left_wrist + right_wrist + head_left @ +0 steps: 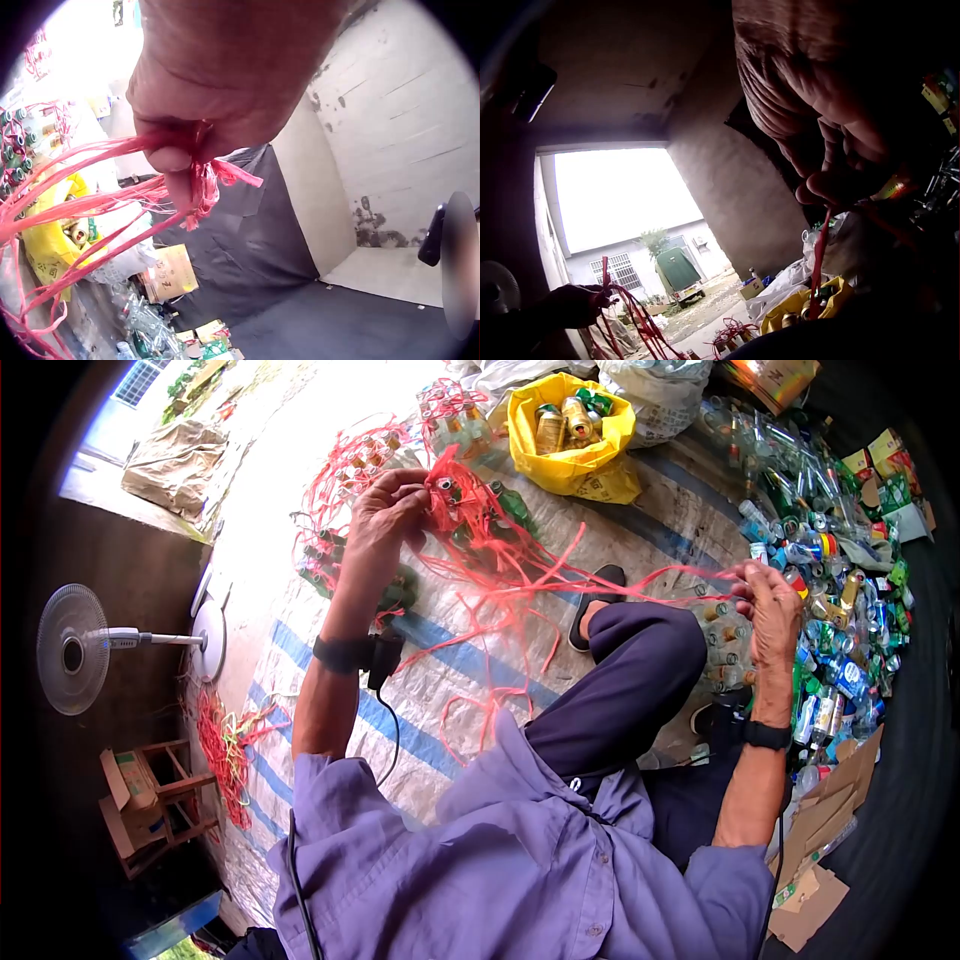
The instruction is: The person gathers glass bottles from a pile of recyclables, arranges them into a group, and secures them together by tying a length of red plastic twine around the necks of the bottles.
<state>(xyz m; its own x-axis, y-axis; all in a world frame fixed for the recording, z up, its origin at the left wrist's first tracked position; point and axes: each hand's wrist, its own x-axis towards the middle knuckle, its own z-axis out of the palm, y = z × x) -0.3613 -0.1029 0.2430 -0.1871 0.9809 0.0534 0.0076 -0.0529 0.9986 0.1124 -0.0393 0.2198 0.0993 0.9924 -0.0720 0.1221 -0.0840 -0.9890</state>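
My left hand (385, 515) pinches the knotted end of a bundle of pink plastic strings (500, 555). In the left wrist view the strings (82, 206) run out from between its thumb and fingers, with a short tuft sticking out past them. Off to the right, my right hand (770, 610) pinches the far end of a strand that is drawn out sideways from the bundle. The right wrist view shows this strand (821, 251) hanging from the fingertips. Below the bundle stand green bottles (513, 508), partly covered by the strings.
A yellow bag (570, 470) of cans stands ahead on the striped sheet (420, 730). Bottles tied with pink string (365, 455) stand at the upper left. A heap of cans and bottles (840, 610) lies at right. At left are a fan (75, 650) and more loose string (225, 750).
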